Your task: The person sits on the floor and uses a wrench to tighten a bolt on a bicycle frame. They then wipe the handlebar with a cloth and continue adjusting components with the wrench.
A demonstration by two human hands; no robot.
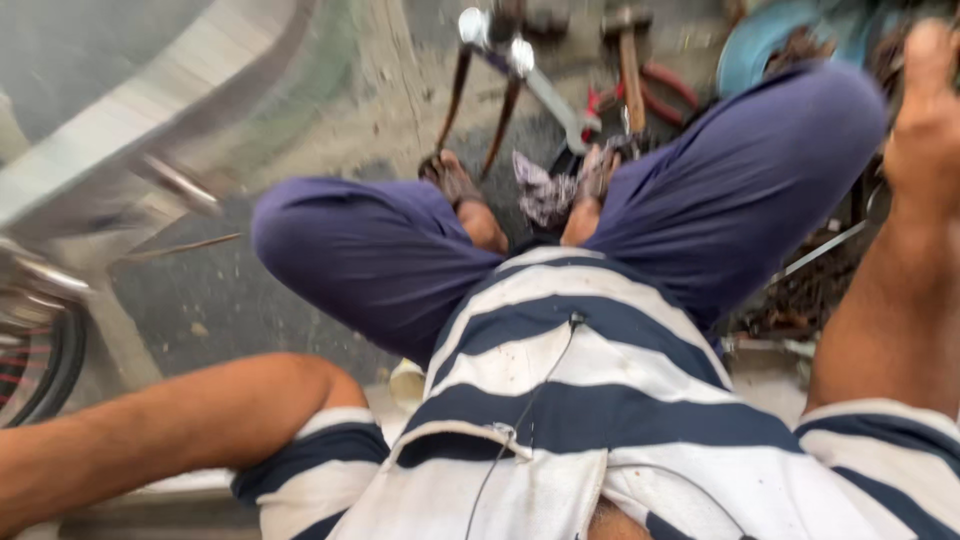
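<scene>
Nearest cam: striped shirt (600,400), navy/white bands, thin black wire (540,390) running down its front, 6 o'clock. Past it, knees in dark blue trousers (370,250) spread wide, approx 9 and 2 o'clock, feet together at centre on grey concrete floor (200,290).

Left forearm (150,430) stretched out toward 8 o'clock; left hand off frame, grip not visible. Right arm raised at 3 o'clock, right hand (925,110) up at 2 o'clock edge, blurred, fingers reaching among dark rusty metal parts (810,290); grip state: cannot tell, can't tell whether touching anything.

Between feet, approx 12 o'clock: patterned rag (545,190), crumpled, touching right foot. Just beyond: silver wrench (555,100) lying diagonal, hammer w/ wooden handle (630,65) upright-ish in view, red-handled pliers (665,95) just beside hammer. Two brown rods (480,110) leaning from chrome knobs near 12 o'clock.

Bicycle tyre (45,360) at 9 o'clock edge, w/ spokes, blurred. Pale metal frame piece (150,110) across 10–11 o'clock, heavy motion blur. Blue round thing (770,40) at 1 o'clock, partly hidden by knee.
</scene>
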